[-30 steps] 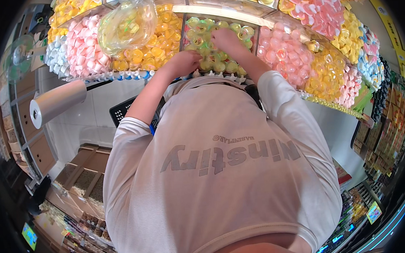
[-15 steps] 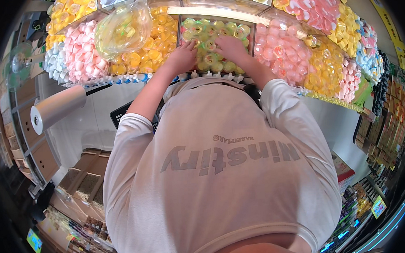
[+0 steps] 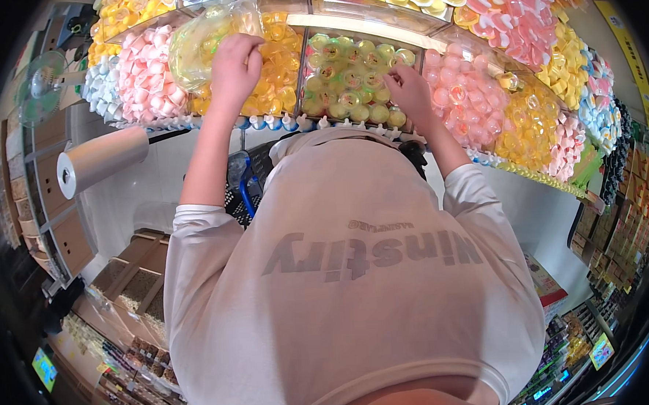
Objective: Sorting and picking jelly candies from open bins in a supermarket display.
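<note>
A clear plastic bag (image 3: pixel 193 57) with yellow-green cups in it lies over the pink and orange candy at the left. My left hand (image 3: pixel 234 66) is at the bag's right side with its fingers curled; what they hold, if anything, is hidden. In the middle is a bin of small round jelly cups (image 3: pixel 347 73), green and clear-topped. Over that bin's right edge hovers my right hand (image 3: pixel 411 94), its fingers drawn together; I cannot make out anything in them. Orange jelly cups (image 3: pixel 278 87) fill the section between my left hand and the green cups.
Pink jelly cups (image 3: pixel 458 85) and yellow ones (image 3: pixel 526 122) fill bins to the right. Dividers and a raised ledge (image 3: pixel 363 24) separate the rows. A plastic-bag roll (image 3: pixel 106 161) sticks out at the left. A dark basket with a blue handle (image 3: pixel 249 188) is below the counter.
My left hand has moved left from the green cups to the bag. My right hand has drawn back toward the right edge of the green bin, its fingers now closed.
</note>
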`<state>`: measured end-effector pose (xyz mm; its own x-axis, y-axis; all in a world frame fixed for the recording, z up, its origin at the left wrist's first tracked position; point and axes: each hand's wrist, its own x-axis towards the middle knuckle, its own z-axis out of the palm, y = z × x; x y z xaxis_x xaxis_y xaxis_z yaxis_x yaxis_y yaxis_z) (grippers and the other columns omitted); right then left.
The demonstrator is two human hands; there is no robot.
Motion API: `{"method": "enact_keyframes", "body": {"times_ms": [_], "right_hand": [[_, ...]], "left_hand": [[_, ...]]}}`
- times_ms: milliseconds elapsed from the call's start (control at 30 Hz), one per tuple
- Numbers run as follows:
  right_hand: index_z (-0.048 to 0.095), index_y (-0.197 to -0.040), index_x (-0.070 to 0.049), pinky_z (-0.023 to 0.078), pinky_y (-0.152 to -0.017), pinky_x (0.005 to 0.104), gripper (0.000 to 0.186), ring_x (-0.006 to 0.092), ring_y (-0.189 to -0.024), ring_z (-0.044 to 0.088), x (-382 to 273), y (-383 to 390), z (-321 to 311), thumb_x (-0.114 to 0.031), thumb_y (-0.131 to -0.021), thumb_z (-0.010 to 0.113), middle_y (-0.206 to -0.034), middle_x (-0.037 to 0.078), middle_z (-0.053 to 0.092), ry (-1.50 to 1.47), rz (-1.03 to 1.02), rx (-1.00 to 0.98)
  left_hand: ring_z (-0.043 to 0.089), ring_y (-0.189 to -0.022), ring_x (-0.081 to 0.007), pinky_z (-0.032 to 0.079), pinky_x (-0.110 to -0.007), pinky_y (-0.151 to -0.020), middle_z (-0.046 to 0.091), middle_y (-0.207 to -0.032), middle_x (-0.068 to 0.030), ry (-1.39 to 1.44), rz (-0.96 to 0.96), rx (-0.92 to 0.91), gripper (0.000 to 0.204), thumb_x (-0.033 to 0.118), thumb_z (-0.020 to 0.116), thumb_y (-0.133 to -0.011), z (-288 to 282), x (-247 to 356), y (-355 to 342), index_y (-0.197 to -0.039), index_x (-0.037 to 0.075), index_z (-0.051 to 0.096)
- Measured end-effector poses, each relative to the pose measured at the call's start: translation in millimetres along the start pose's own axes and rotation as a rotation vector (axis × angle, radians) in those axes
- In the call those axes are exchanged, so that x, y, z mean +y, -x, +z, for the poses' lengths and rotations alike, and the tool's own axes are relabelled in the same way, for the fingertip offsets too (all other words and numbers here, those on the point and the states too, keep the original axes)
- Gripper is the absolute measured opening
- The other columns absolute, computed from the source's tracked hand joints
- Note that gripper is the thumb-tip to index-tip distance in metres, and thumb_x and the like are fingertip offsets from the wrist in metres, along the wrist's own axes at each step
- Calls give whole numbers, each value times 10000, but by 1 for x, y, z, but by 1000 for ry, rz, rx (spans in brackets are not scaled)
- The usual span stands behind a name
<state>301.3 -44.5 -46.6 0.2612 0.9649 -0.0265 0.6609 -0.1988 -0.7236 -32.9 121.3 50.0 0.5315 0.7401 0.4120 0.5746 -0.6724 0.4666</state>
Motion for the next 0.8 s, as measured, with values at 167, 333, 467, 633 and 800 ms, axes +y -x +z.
{"method": "enact_keyframes", "body": {"times_ms": [167,333,467,633,800], "right_hand": [[690,-949,-27,541,-687,370,191,284,-772,696,1,16,-5,-211,-902,709,-870,135,702,-64,-33,74],[682,-937,-20,538,-670,350,159,262,-750,696,-4,25,2,-170,-898,719,-855,132,699,-114,-19,139],[682,-925,-19,537,-668,346,162,255,-740,696,1,32,6,-171,-893,728,-843,129,696,-186,19,131],[688,-946,2,537,-667,332,180,225,-729,702,1,40,-1,-171,-903,718,-806,131,705,-233,93,125],[695,-952,14,526,-651,313,178,192,-696,686,8,47,-10,-157,-909,714,-786,128,706,-276,132,154]], "left_hand": [[672,-1009,-367,540,-466,-884,709,-1026,-181,-445,-325,-212,213,106,644,-858,2,-85,-14,-1046,25,703],[679,-1061,-386,561,-461,-898,691,-1112,-249,-548,-420,-555,472,246,747,-838,17,-115,-24,-1233,24,615],[675,-1080,-405,567,-466,-907,609,-1280,-296,-638,-442,-568,633,301,768,-835,29,-116,-25,-1377,78,527],[659,-1129,-414,552,-469,-955,468,-1435,-267,-576,-542,-478,592,249,703,-873,29,-94,-30,-1413,125,494],[663,-1137,-392,551,-470,-948,601,-1330,-257,-563,-552,-485,642,270,687,-874,29,-99,-35,-1453,115,459]]}}
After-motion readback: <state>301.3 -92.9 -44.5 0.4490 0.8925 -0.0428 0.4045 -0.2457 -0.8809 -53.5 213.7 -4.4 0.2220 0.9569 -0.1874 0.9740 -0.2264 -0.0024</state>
